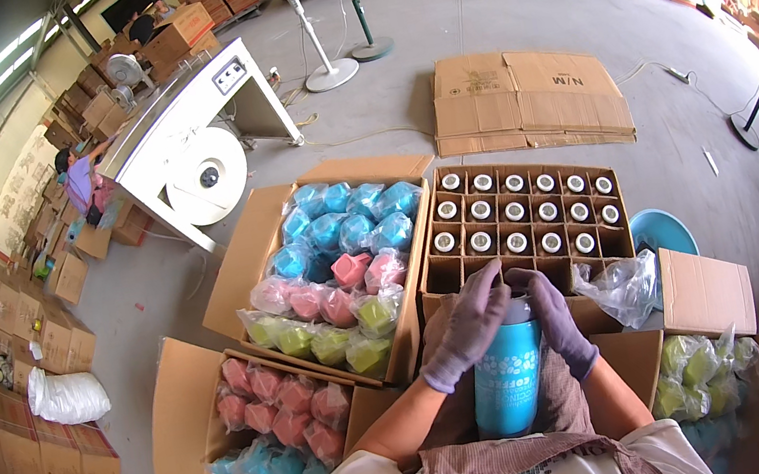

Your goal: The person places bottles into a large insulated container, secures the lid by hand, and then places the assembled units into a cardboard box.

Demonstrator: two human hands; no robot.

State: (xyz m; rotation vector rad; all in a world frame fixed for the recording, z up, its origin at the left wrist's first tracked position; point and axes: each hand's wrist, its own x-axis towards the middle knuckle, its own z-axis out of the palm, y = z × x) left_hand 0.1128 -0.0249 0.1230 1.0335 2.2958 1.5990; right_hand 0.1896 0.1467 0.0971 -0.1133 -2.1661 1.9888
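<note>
A light blue bottle (508, 379) with white printing stands upright against my apron, its upper end a darker grey-blue. My left hand (469, 328), in a purple-grey glove, closes on its top from the left. My right hand (562, 319), gloved alike, wraps the top from the right side. Their fingers hide most of the cap. Just beyond them, a divided carton (626, 239) holds rows of white-capped bottles (513, 211), and some cells in its nearest row are unfilled.
Left stand open cartons with plastic-wrapped blue (357, 233), pink (352, 269) and green pieces (376, 315). To the right are a clear plastic bag (624, 285), a blue basin (668, 232) and another carton of wrapped pieces. Flattened cardboard (528, 99), a white machine (201, 147) and fans lie beyond.
</note>
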